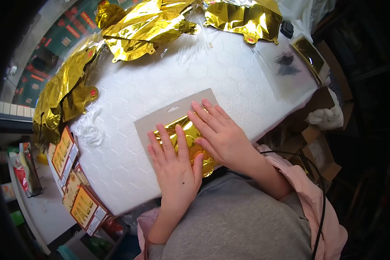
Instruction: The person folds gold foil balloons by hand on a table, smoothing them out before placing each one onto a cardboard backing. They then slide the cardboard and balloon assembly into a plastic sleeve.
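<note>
A grey backing card [154,120] with a hang hole lies at the near edge of the white padded surface. On it rests a folded gold foil balloon [183,126], partly covered by my hands. My left hand [176,173] lies flat over the foil's left part, fingers stretched out and apart. Over the right part, my right hand [223,138] presses down with its fingers extended, their tips reaching the card's upper right. The two thumbs are close together above the foil. Neither hand grasps anything.
Gold foil balloons [147,32] pile along the far edge, with more foil [65,89] on the left. Clear straws [197,43], white string [91,128] and printed FALL packages [87,210] lie about. Clear bags [286,73] sit right. A black cable [323,195] hangs beside my right arm.
</note>
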Tool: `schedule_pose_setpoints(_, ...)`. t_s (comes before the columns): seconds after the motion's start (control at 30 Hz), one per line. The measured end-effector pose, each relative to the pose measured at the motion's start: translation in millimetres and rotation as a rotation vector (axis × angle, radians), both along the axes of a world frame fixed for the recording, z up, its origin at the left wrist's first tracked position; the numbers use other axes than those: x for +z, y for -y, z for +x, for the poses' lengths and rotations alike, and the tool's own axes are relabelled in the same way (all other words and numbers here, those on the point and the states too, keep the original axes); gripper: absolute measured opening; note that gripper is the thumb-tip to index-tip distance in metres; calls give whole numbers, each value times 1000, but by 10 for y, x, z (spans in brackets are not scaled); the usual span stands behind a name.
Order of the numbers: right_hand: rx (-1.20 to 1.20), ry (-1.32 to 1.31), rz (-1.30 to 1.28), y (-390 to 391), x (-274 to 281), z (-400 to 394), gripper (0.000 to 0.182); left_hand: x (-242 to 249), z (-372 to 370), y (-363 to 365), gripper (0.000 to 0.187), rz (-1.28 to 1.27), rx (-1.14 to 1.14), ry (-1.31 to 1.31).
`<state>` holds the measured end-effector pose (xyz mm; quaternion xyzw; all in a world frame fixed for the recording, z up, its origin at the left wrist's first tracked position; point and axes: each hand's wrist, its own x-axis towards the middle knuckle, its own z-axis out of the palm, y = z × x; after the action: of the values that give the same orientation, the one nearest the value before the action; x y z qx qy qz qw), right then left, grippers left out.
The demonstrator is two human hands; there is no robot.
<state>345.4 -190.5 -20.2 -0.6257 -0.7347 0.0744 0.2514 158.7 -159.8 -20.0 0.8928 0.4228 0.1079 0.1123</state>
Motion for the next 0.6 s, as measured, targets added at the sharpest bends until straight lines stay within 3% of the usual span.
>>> schedule_pose_setpoints(0.4, -14, 121, -58, -33, -38, -34, 69, 249, -44, -84, 72, -87, 45, -75)
schedule_pose_setpoints(0.6, -21, 134, -73, -37, -33, -28, 69, -1, -35, -149, 75, -52, 22, -3)
